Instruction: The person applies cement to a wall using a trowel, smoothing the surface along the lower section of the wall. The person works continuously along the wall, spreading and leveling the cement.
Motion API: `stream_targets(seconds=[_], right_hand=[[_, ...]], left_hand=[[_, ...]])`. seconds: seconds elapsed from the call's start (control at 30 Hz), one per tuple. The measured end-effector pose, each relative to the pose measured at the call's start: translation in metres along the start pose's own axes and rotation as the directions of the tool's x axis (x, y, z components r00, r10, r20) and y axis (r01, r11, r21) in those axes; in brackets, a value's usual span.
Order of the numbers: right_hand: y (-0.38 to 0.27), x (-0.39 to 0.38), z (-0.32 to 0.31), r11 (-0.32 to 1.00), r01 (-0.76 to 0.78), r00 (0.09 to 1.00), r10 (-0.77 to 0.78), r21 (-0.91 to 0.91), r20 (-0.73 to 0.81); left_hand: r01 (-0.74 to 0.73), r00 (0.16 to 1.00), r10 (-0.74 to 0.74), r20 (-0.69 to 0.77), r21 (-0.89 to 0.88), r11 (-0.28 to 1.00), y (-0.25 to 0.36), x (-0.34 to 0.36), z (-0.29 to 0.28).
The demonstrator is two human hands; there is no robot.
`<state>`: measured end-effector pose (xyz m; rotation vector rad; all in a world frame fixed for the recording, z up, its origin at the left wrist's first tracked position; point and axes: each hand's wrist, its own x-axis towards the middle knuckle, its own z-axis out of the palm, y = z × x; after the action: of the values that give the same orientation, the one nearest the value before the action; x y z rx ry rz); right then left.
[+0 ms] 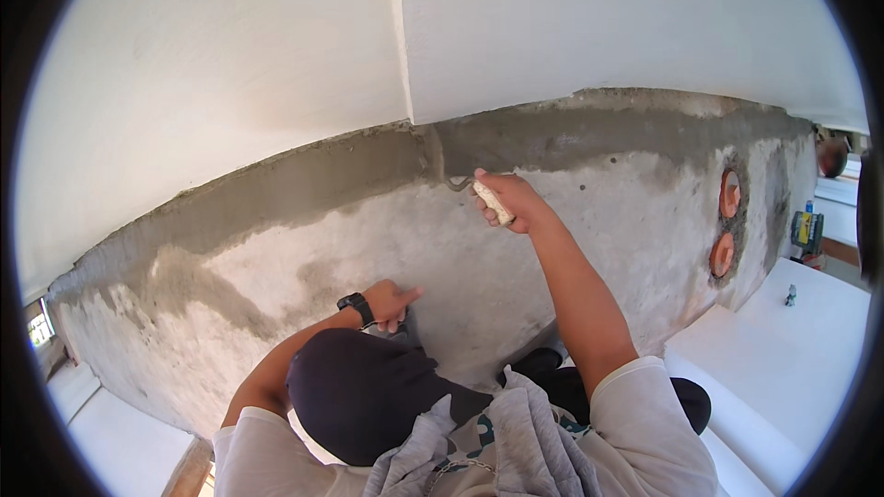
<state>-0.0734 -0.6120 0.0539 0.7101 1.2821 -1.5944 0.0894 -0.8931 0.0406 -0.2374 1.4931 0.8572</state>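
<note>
In my right hand (511, 201) is a trowel (492, 202) with a pale, mortar-specked handle. My fingers wrap round that handle, and a bent metal neck leads up to a narrow blade seen nearly edge-on. The blade lies against a band of wet grey mortar (525, 138) at the foot of the white wall (599, 28), beside the wall's vertical corner edge. My left hand (387, 302), with a black watch on its wrist, hangs over my lower leg. Its index finger is stretched out and the others bend loosely; nothing shows in it.
Rough grey concrete (442, 248) spreads before me. Two orange round pipe caps, an upper cap (730, 194) and a lower cap (723, 255), sit in it at right. Beyond are white slabs (764, 340), a small object (790, 294) and a green container (806, 230). Wood (189, 469) lies lower left.
</note>
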Motion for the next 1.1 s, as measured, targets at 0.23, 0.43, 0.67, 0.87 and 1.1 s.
stream_targets(seconds=[0.23,0.43,0.67,0.87,1.1], right_hand=[[0.038,-0.013,0.002,0.980,0.124,0.990,-0.113,0.157,-0.079],[0.042,0.002,0.011,0.975,0.188,0.982,-0.183,0.115,-0.050],[0.050,-0.027,-0.020,0.975,0.207,0.971,-0.195,0.081,-0.142],[0.029,-0.051,0.002,0.420,-0.004,0.669,-0.674,-0.907,-0.315],[0.005,-0.046,0.006,0.328,-0.087,0.643,-0.703,-0.941,-0.305]], left_hand=[[0.007,1.000,-0.007,0.022,-0.006,1.000,0.001,0.003,-0.001],[0.019,1.000,-0.020,0.014,0.027,0.999,0.004,0.001,0.000],[0.019,1.000,-0.019,0.004,0.021,1.000,0.001,0.004,0.001],[0.035,0.999,-0.034,-0.005,0.039,0.999,0.000,0.004,0.001],[0.030,0.999,-0.030,0.020,0.008,1.000,0.004,0.001,-0.001]])
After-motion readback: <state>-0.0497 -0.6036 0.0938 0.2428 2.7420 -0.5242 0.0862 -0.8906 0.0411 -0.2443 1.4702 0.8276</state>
